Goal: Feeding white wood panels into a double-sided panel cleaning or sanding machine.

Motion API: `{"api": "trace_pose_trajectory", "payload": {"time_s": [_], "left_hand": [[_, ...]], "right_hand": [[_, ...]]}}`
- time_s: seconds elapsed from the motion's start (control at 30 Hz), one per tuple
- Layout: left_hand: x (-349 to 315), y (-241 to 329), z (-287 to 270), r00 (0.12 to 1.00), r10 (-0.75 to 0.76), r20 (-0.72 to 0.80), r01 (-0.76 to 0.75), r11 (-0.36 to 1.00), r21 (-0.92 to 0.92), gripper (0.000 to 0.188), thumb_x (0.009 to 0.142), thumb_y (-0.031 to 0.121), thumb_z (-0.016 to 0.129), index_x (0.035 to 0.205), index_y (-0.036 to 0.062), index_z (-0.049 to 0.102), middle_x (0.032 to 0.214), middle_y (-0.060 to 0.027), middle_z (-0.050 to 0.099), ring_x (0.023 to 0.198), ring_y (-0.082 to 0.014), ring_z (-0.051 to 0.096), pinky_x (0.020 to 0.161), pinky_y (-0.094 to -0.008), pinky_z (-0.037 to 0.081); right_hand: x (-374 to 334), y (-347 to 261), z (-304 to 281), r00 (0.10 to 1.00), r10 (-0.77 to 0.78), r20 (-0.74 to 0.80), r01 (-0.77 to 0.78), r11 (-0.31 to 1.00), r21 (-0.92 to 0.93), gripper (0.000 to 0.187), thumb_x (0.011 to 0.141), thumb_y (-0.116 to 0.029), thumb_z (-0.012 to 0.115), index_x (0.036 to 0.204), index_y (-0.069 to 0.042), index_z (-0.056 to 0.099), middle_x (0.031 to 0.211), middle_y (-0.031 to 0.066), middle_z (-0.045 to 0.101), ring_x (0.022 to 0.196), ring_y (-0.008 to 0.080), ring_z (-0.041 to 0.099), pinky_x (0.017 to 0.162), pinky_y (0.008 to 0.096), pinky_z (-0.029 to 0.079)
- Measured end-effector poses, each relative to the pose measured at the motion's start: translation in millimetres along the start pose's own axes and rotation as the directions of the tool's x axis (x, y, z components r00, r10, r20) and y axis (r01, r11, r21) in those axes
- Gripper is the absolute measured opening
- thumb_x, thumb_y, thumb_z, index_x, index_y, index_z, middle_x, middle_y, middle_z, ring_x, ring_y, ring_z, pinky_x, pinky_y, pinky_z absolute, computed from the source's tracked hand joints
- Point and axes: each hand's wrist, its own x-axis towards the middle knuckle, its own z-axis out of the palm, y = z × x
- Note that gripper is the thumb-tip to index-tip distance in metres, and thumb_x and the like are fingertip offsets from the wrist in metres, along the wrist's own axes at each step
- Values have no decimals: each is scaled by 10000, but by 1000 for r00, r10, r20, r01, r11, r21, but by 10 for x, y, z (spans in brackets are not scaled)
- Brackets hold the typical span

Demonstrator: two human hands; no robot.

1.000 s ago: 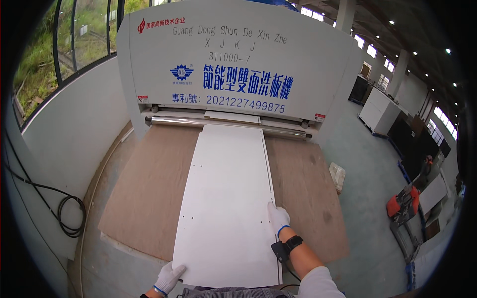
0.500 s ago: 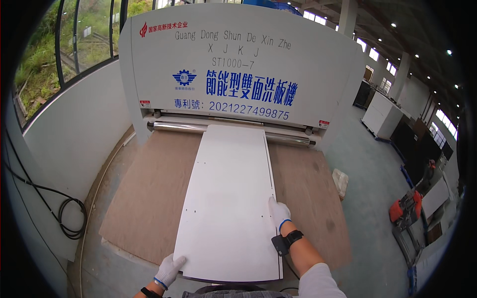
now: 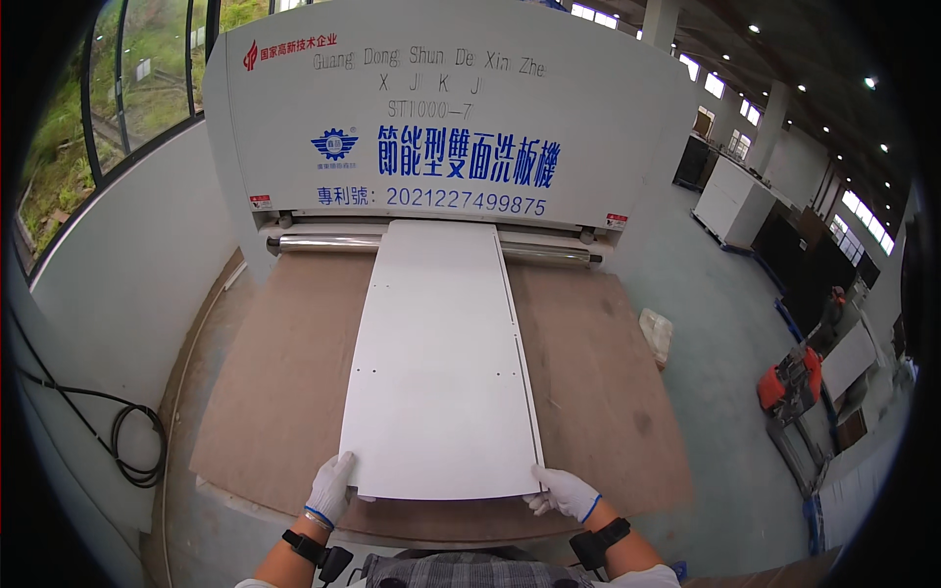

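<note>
A long white panel (image 3: 436,392) with small drilled holes and a groove along its right side lies lengthwise before me. Its far end reaches the slot of a large white machine, over a shiny metal roller (image 3: 328,243). At the near left corner my left hand (image 3: 331,488), in a white glove, grips the panel edge, thumb on top. My right hand (image 3: 563,492), gloved too, pinches the near right corner, its fingers partly below the board. Under the panel is a brown wooden board (image 3: 270,392), wider than the panel on both sides.
The machine's white housing (image 3: 588,118) spans the far side. A black hose (image 3: 137,446) hangs coiled by the left wall under windows. On the floor at right are a red pallet truck (image 3: 789,382) and a whitish bundle (image 3: 655,338); stacked boards (image 3: 740,206) stand farther back.
The panel has moved forward, farther into the machine's slot. My right hand has come back from the panel's right side to its near corner. My left hand stays at the near left corner.
</note>
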Motion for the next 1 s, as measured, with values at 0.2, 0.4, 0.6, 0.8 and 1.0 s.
{"api": "trace_pose_trajectory", "payload": {"time_s": [0.2, 0.4, 0.6, 0.8, 1.0], "left_hand": [[179, 32, 36, 996, -15, 88, 38, 965, -259, 290, 927, 219, 465, 1065, -28, 530, 958, -112, 595, 826, -199, 604, 661, -328, 531], [381, -77, -229, 999, 31, 30, -15, 905, -425, 273, 901, 89, 426, 1127, -49, 493, 1092, -142, 585, 1041, -237, 561, 874, -364, 485], [443, -44, -140, 997, 74, 34, -56, 927, -371, 319, 906, 39, 374, 1193, -78, 449, 1166, -167, 548, 1077, -247, 539, 956, -342, 434], [848, -50, -273, 997, 49, 67, -9, 868, -496, 328, 902, 7, 409, 1213, -91, 446, 1200, -177, 520, 1065, -240, 539, 939, -308, 436], [484, 344, 453, 879, 261, -400, -118, 931, 346, 508, 879, 149, 515, 1334, -13, 358, 1303, -200, 460, 1213, -303, 449, 992, -362, 374]], "right_hand": [[205, 203, 102, 946, -321, -40, 309, 859, 408, 283, 933, -272, 507, 1042, -14, 551, 816, 96, 614, 630, 168, 604, 545, 302, 535], [236, 309, 203, 941, -338, 1, 263, 734, 626, 243, 921, -205, 518, 1053, -3, 550, 881, 127, 629, 720, 224, 620, 654, 374, 551], [-2, 150, 311, 970, -242, 20, 114, 527, 842, 267, 915, -175, 513, 1076, 38, 508, 1052, 228, 562, 978, 334, 559, 876, 451, 486], [89, 95, 307, 873, -480, 88, 148, 431, 890, 357, 934, -229, 486, 1151, 52, 443, 1188, 295, 452, 1117, 380, 464, 980, 482, 413], [-5, 30, 288, 928, -368, -57, 251, 503, 827, 326, 945, -229, 485, 1161, 12, 442, 1127, 246, 515, 1073, 358, 511, 917, 466, 468]]}}
